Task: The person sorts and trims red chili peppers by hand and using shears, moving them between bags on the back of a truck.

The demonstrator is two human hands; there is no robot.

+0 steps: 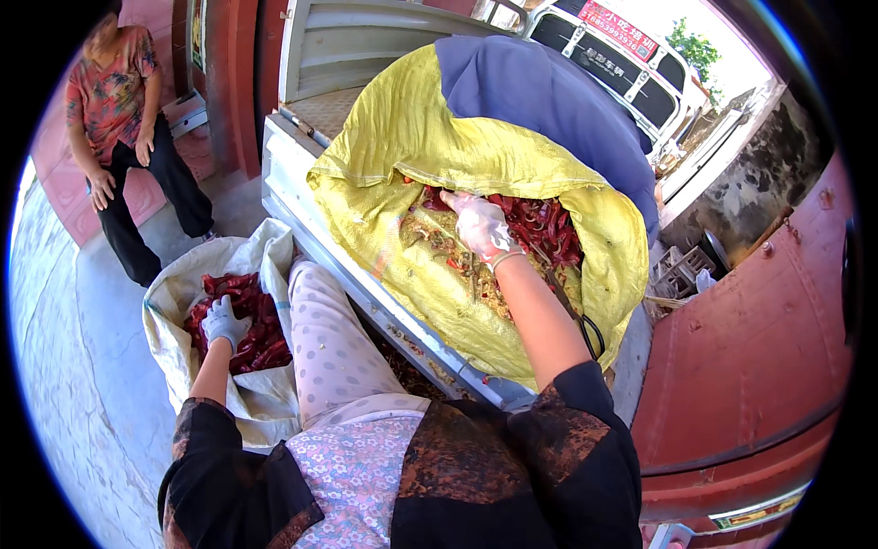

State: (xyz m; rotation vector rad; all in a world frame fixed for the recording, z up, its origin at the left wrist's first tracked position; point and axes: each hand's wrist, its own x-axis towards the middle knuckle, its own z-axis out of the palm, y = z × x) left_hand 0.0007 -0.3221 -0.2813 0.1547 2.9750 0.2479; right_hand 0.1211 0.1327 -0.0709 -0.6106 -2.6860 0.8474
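My left hand (225,323), in a light grey glove, rests on dark red dried chilies (261,322) in a white woven sack (171,295) at the left. Its fingers are spread over the chilies and appear to hold none. My right hand (480,227), in a whitish glove, reaches into a big yellow woven sack (395,114). At its upper left a finger stretches out, while the other fingertips are hard to make out. More red chilies (541,229) lie around that hand, beside pale yellow seeds and bits (489,291).
The yellow sack sits on a metal truck bed (294,188), with a blue-purple cloth (540,82) behind it. At the far left a person (119,119) sits beside the red wall. A red metal panel (741,339) stands at the right, near a pale vehicle (622,69).
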